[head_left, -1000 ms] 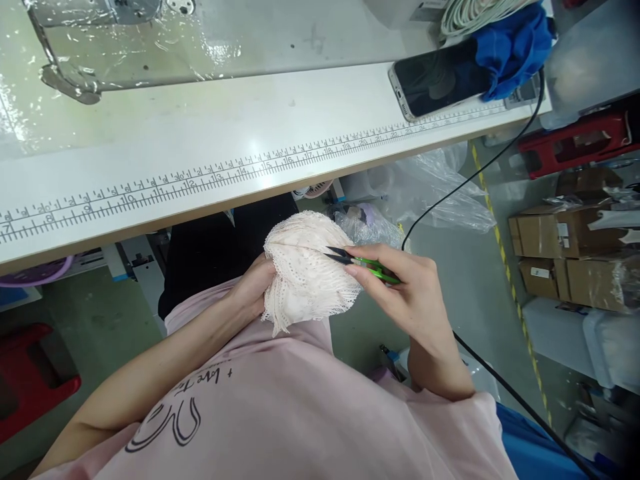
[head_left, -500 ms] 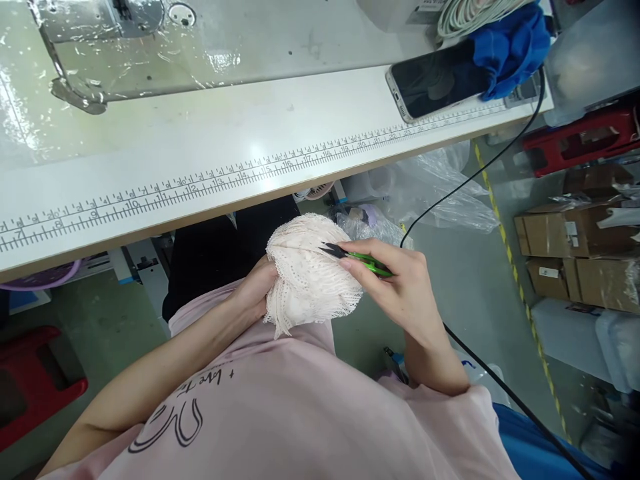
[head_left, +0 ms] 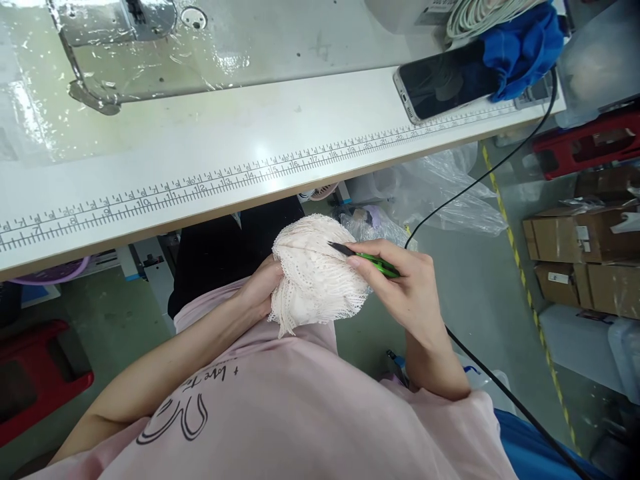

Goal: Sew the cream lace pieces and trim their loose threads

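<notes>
A rounded piece of cream lace fabric (head_left: 317, 277) is held over my lap, below the table edge, with a loose lace end hanging toward my shirt. My left hand (head_left: 266, 285) grips its left side, and the fingers are partly hidden under the cloth. In my right hand (head_left: 405, 280) is a pair of green-handled thread snips (head_left: 379, 263), pinched between thumb and fingers. Their dark blades point left, over the upper middle of the lace, and look closed together. Whether the tip touches the fabric I cannot tell.
Ahead runs a white table (head_left: 240, 127) with a printed ruler along its front edge. A sewing machine part (head_left: 120, 20) stands at upper left. A phone (head_left: 445, 80), blue cloth (head_left: 525, 47) and a black cable (head_left: 475, 180) lie right. Cardboard boxes (head_left: 575, 237) and red stools (head_left: 40, 380) stand around.
The snips' blades, slightly apart before, now look closed. The whole view has shifted a little, so things appear farther right. Both hands keep their hold.
</notes>
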The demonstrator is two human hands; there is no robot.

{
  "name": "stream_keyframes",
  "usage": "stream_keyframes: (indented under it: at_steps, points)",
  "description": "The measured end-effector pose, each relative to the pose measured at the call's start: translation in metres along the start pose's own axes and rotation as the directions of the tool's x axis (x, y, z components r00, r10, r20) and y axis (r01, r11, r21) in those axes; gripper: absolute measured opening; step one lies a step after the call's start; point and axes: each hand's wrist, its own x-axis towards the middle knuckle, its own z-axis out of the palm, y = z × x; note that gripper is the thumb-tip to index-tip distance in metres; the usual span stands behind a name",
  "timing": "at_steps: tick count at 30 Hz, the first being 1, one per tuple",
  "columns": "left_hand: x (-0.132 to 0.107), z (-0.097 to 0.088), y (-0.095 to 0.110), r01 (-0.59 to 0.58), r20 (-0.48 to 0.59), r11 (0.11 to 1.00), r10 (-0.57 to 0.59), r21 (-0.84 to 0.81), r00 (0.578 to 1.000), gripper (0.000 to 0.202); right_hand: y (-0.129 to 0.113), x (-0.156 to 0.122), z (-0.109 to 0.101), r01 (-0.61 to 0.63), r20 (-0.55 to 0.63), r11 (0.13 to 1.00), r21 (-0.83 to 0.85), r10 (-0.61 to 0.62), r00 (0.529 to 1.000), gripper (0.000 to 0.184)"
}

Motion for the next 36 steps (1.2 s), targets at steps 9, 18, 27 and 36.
stream_keyframes:
  at_steps: [9, 18, 27, 36]
  points:
    - [-0.001, 0.003, 0.003, 0.042, 0.016, 0.999, -0.041, -0.020, 0.999, 0.036, 0.003, -0.003, 0.000, 0.039, -0.117, 0.997, -0.059, -0.045, 0.992, 0.014]
    - [0.004, 0.000, 0.004, 0.137, 0.012, 0.981, -0.137, -0.134, 0.991, 0.033, -0.003, -0.012, -0.010, 0.536, 0.225, 0.723, -0.436, -0.490, 0.842, 0.016]
    - [0.003, -0.001, 0.004, 0.175, 0.096, 0.977, -0.164, -0.123, 0.982, 0.028, -0.008, -0.006, -0.012, 0.606, 0.287, 0.645, -0.465, -0.538, 0.793, 0.011]
    - [0.002, 0.004, 0.006, 0.253, 0.076, 0.958, -0.244, -0.137, 0.967, 0.030, -0.008, -0.001, -0.008, 0.633, 0.274, 0.636, -0.441, -0.576, 0.770, 0.008]
